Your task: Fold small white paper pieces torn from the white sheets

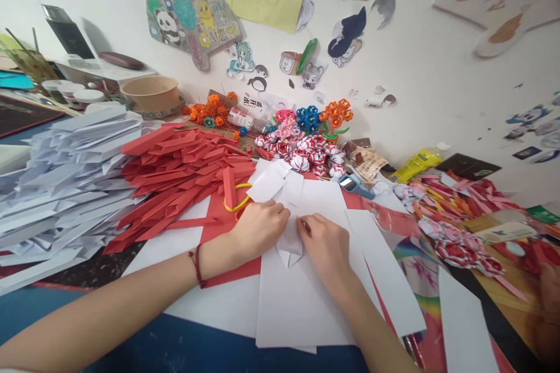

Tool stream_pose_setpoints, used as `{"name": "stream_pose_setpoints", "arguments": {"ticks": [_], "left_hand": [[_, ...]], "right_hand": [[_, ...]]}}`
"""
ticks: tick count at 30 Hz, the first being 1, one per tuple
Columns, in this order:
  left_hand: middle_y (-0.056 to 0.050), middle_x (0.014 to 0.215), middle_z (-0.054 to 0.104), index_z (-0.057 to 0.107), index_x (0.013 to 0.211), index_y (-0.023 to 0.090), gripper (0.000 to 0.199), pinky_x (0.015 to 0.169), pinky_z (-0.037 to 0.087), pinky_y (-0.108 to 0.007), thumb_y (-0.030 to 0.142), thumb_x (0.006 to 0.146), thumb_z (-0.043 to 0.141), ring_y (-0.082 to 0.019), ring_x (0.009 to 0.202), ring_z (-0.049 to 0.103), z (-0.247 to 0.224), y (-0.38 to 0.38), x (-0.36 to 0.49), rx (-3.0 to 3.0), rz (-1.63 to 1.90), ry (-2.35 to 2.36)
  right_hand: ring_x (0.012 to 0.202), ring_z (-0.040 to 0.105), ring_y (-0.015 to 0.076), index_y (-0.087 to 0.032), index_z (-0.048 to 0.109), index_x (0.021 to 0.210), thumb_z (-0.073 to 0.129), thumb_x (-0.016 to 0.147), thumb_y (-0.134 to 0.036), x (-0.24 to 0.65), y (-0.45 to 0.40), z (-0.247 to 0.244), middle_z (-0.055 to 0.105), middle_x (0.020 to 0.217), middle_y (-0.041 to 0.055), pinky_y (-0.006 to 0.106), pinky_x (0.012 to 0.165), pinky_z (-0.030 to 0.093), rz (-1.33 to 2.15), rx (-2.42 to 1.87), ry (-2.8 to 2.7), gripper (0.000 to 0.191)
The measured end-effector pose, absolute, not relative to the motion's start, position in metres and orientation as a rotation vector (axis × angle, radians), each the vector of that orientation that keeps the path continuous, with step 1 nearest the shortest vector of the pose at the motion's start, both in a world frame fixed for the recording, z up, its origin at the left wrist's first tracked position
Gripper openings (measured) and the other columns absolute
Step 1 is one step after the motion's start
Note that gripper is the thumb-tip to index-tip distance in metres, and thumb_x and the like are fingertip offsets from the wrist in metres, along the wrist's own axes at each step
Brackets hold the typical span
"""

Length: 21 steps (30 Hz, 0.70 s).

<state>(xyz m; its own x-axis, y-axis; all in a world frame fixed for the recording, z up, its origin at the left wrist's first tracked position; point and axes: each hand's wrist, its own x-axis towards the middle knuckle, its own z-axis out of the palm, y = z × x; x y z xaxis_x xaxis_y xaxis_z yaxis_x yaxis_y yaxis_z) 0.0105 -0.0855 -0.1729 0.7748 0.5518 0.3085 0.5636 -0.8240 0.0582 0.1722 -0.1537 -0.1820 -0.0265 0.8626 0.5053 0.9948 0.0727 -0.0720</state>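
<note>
Between my two hands lies a small folded piece of white paper (289, 249), its near end creased to a point. My left hand (263, 226) is closed at its left edge, fingers curled in a pinch. At the right edge my right hand (326, 239) pinches the same folded paper with thumb and forefinger. Larger white sheets (301, 315) lie beneath it. Just beyond my hands are small white paper slips (268, 179). A yellow-handled pair of scissors (238, 205), partly covered, sits left of my left hand beside a red folded strip (229, 187).
Piles of white folded strips (79, 180) and red folded strips (184, 169) stand at left. Red-and-white paper flowers (315, 154), a blue watch (355, 185) and a yellow packet (415, 164) lie at the back. Coloured strips (459, 195) cover the right side.
</note>
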Motion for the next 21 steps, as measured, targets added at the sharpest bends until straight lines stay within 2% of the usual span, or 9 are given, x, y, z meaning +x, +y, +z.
{"name": "stream_pose_setpoints", "arguments": {"ticks": [7,15,21], "left_hand": [[-0.004,0.074,0.058,0.057,0.076,0.014,0.018,0.049,0.034,-0.027,0.011,0.088,0.044,-0.016,0.066,0.055,-0.1702,-0.0877,0.0089,-2.941,-0.380,-0.792],[-0.007,0.078,0.060,0.059,0.087,0.012,0.015,0.053,0.041,-0.026,0.012,0.089,0.045,-0.017,0.072,0.058,-0.1664,-0.0904,0.0084,-2.934,-0.280,-0.765],[-0.007,0.077,0.061,0.060,0.092,0.012,0.018,0.050,0.039,-0.027,0.011,0.090,0.043,-0.018,0.071,0.059,-0.1668,-0.0910,0.0075,-2.928,-0.265,-0.772]], "right_hand": [[0.051,0.045,0.0118,-0.017,0.058,0.062,0.045,0.091,-0.013,0.1698,-0.1554,-0.1787,0.052,0.057,0.0001,0.028,0.053,0.024,-0.555,-1.806,-2.082,0.032],[0.053,0.042,0.0130,-0.016,0.063,0.072,0.046,0.089,-0.007,0.1722,-0.1552,-0.1820,0.052,0.061,0.0011,0.029,0.055,0.027,-0.572,-1.704,-2.163,0.026],[0.055,0.043,0.0135,-0.015,0.064,0.074,0.043,0.090,-0.006,0.1767,-0.1544,-0.1837,0.051,0.060,0.0011,0.030,0.056,0.027,-0.576,-1.626,-2.227,0.028]]}}
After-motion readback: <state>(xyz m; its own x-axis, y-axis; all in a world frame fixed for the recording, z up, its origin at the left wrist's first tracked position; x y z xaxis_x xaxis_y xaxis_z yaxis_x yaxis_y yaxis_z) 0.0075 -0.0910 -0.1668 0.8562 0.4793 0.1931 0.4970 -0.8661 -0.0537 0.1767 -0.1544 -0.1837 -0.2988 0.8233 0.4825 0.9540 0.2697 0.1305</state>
